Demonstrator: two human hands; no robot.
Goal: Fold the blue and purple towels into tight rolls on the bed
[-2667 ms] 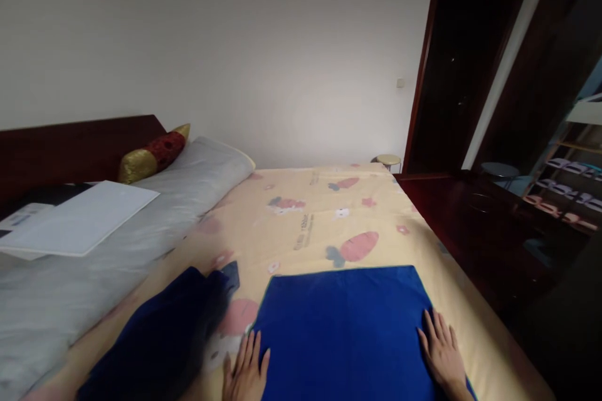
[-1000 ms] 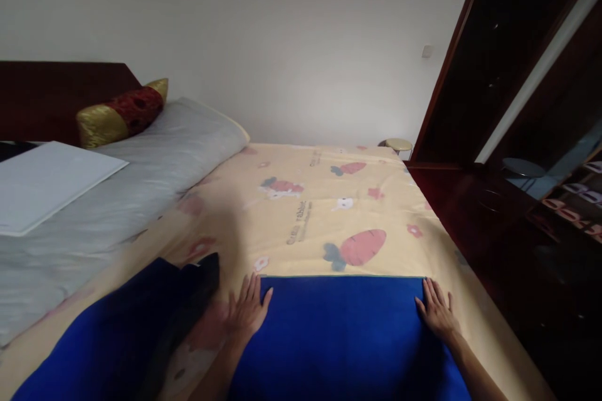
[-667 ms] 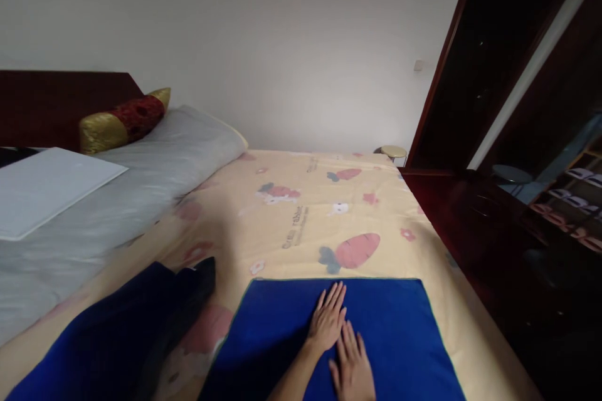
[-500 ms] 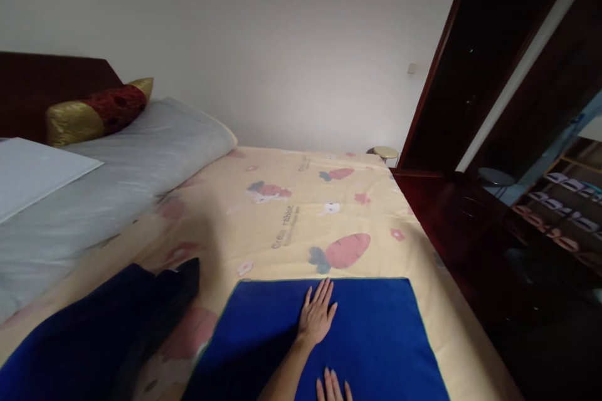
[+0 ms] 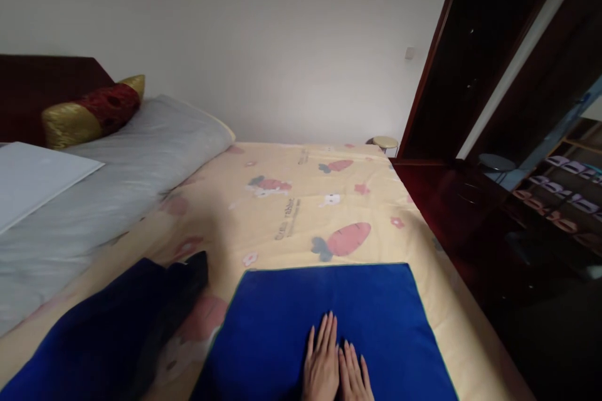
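A blue cloth (image 5: 376, 307) with a thin green edge lies spread flat on the bed. My left hand (image 5: 322, 360) rests palm down on it, fingers stretched out. Right beside it my right hand (image 5: 353, 373) also lies flat on the cloth, its lower part cut off by the frame's bottom edge. Neither hand grips anything. To the left is a crumpled dark blue cloth (image 5: 108, 326), apart from both hands.
The bed has a yellow sheet (image 5: 254, 219) with carrot and rabbit prints. Grey bedding (image 5: 155, 144), a white board (image 5: 42, 175) and a red-gold bolster (image 5: 94, 113) are at the left. Beyond the right edge stand stools (image 5: 496, 163) and a shoe rack (image 5: 564, 200).
My left hand has slid back toward me from the cloth's far edge. It now lies beside my right hand, which shows more fully. The view has shifted slightly.
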